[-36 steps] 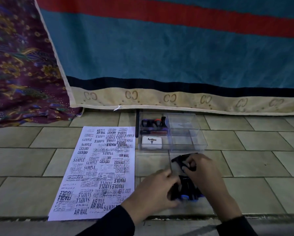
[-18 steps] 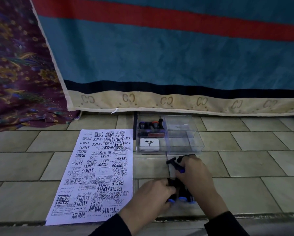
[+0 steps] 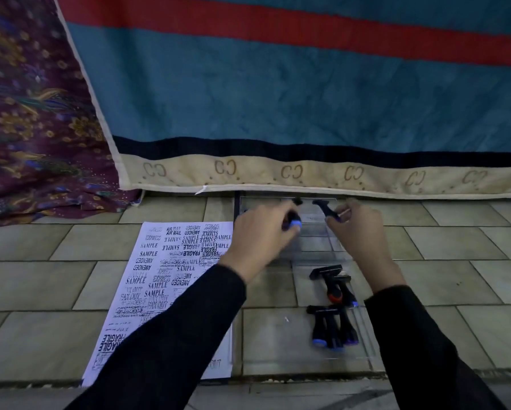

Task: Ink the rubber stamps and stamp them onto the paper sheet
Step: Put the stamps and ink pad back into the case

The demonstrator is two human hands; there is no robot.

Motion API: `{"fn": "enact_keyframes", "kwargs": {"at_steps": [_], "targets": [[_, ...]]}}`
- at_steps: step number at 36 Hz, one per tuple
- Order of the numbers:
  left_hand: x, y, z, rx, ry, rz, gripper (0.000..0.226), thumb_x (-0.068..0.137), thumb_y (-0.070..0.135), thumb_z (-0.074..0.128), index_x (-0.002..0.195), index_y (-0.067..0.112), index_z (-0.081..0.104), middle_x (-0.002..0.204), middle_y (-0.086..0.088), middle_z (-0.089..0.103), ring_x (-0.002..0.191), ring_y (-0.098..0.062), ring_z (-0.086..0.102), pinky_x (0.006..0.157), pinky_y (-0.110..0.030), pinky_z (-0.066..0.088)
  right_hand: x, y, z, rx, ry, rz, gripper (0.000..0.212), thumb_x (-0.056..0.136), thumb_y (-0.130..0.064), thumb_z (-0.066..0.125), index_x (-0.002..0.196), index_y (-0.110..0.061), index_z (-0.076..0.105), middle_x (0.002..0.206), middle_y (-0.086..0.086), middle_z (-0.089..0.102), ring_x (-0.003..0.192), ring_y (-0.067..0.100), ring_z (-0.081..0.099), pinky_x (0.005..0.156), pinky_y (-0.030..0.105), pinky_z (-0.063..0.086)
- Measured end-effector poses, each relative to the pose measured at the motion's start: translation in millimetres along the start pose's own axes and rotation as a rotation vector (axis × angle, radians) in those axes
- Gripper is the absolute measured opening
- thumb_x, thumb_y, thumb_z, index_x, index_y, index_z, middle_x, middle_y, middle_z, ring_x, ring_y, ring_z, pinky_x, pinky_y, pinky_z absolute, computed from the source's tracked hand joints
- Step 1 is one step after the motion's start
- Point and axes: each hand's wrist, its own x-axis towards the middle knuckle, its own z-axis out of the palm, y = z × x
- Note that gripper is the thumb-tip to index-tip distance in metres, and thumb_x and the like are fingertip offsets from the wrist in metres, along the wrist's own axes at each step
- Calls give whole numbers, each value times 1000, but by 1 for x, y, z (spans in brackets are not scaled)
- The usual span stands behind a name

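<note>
Head view: both hands are up at the far end of the work area, over the clear box (image 3: 313,242) that sits against the blanket (image 3: 277,99) edge.

L hand (image 3: 258,235): fingers curled round a blue-capped stamp (image 3: 294,222), w/ the blue end poking out toward the R. R hand (image 3: 359,232): fingertips pinch a black stamp (image 3: 325,209) by its handle, w/ the flat base pointing up and to the L. The 2 held stamps are near each other but apart, w/ a gap btwn them above the box.

The paper sheet (image 3: 159,270) lies flat on the tiled floor (image 3: 41,285) just L of the box, already crowded w/ prints (SAMPLE, AIR MAIL, FRAGILE, FAX OUT, AMENDED, EXPRESS). The L forearm in a black sleeve crosses over its near R corner; neither hand touches the sheet.

More stamps lie btwn the forearms, nearer the person, on a clear flat tray (image 3: 277,350): an upper pair (image 3: 335,287), one w/ an orange-red end, and just below them a lower trio (image 3: 332,328) side by side w/ blue/purple ends toward the person. Both groups are well apart from the hands.

A patterned cloth (image 3: 26,113) lies far L.
</note>
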Motion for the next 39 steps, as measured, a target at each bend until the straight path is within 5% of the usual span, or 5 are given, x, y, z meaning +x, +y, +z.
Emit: {"fn": "enact_keyframes", "kwargs": {"at_steps": [4,12,18,24,39], "targets": [[48,1,28,57,13,-44,24,90,37,58,112,28,61,102,0,68,95,-24,63,70,-33,45,30,1,25,-102,-47,61,20,81,-22,68,95,-11,59,86,8,65,75,24,56,62,27,39],[77,3,67,165,-80,-83,17,92,24,60,107,20,64,103,-8,67,95,-31,63,70,-35,43,52,3,48,-309,-119,76,15,83,-22,64,79,-10,57,77,9,58,79,29,60,60,29,43],[81,1,83,207,-101,-98,23,91,14,59,111,23,66,107,-6,61,94,-30,63,64,-34,37,60,8,50,-365,-121,91,17,86,-25,62,93,-10,60,92,10,63,87,30,61,64,29,41],[84,7,87,248,-140,-141,26,91,10,56,114,18,67,117,-9,53,98,-28,60,65,-35,37,63,9,56,-497,-119,128,19,82,-27,66,93,-13,61,85,6,60,76,26,56,60,27,37],[90,19,80,285,-180,-174,25,94,6,46,106,12,67,111,-10,67,104,-30,62,70,-32,36,73,-3,58,-582,-176,203,19,86,-15,60,104,-10,60,107,8,64,99,26,61,71,30,36]]}}
